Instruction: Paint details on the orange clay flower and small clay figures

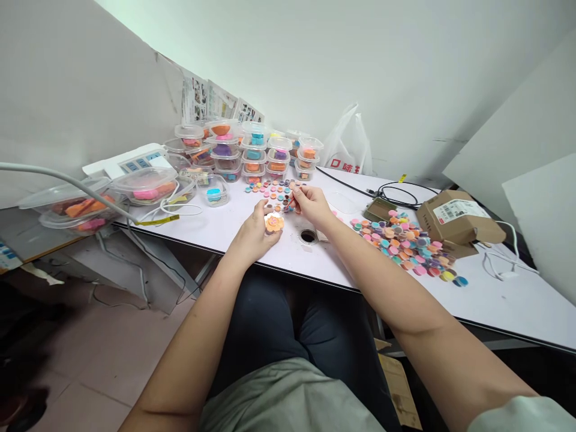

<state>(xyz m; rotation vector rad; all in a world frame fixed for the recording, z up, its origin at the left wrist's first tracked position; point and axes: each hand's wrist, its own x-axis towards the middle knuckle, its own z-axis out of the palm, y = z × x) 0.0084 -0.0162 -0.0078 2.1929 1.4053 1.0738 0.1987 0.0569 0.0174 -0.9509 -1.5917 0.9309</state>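
In the middle of the frame, the left hand (252, 239) holds an orange flower piece (274, 223) near the front edge of the white table (490, 300). Its thumb and fingers are curved around the sides of the piece, probably so that the decorated face is open to the eye and is not pressed. Just beside it, to the right, the right hand (311, 205) has its thumb and forefinger brought together, and they seem to pinch a small reddish thing, too small for me to name. Such a fingertip hold suits fine work, I think. Behind the hands, small coloured discs (273, 195) lie spread out in loose rows, perhaps so that each colour can be easily seen and reached. At the right of the frame, a bigger pile of discs (405, 243) lies in front of the cardboard box (459, 219), under no order that I can tell. In the upper left and centre, clear containers (225, 150) with coloured material stand stacked against the wall, which likely saves the place for working.
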